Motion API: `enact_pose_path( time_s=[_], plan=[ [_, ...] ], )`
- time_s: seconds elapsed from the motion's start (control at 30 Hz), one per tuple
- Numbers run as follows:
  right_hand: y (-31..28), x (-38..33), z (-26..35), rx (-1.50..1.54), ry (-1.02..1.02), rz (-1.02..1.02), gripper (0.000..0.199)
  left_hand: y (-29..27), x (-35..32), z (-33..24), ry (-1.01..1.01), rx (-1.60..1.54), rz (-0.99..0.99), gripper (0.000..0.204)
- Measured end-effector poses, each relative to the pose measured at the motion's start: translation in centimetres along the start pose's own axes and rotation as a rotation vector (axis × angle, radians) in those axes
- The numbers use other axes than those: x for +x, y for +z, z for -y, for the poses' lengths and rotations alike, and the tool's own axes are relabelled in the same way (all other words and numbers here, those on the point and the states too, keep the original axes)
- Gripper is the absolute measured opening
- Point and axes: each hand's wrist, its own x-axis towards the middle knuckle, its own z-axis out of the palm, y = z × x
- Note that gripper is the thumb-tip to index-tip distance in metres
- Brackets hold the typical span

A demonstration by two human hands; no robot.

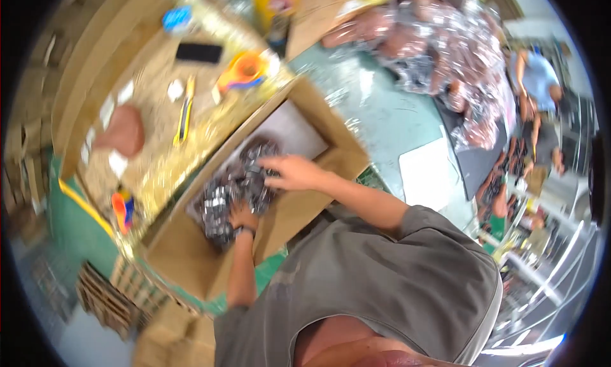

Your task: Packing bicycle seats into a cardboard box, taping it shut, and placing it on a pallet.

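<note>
Both my left hand [242, 215] and right hand [289, 171] press spread fingers onto soft, slippery plastic-wrapped bundles [232, 189] in the cardboard box [299, 204]; best gripped underneath, I judge.

Brown cardboard box [305, 204] with a white sheet [289, 130] at the bottom. Shiny black and silver packets [232, 189] inside, speckled with little bright spots. Black band on the left hand [243, 215]. Grey shirt [382, 284]. Pale green table [382, 112]. Red-brown things in clear shiny bags [439, 42], piled up. Orange roll of tape [248, 68] with a bit of blue. Yellow and black knife [184, 112]. Flat black phone [199, 52]. Blue lid [177, 17]. Brown round lump [124, 131]. White paper [426, 173].
</note>
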Motion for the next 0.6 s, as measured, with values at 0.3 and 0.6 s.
enact_pose_path(
  time_s=[0.3, 0.6],
  plan=[
    [-41.8, -9.3, -34.9, 0.088, 0.784, -1.595, 0.111, -23.4, -16.5, -28.1, 0.619, -0.659, -0.611, 0.063],
    [-33.9, -18.5, -30.1, 0.427, 0.29, -1.482, 0.107, -32.2, -16.3, -56.1, 0.803, -0.136, -0.717, 0.084]
  ],
)
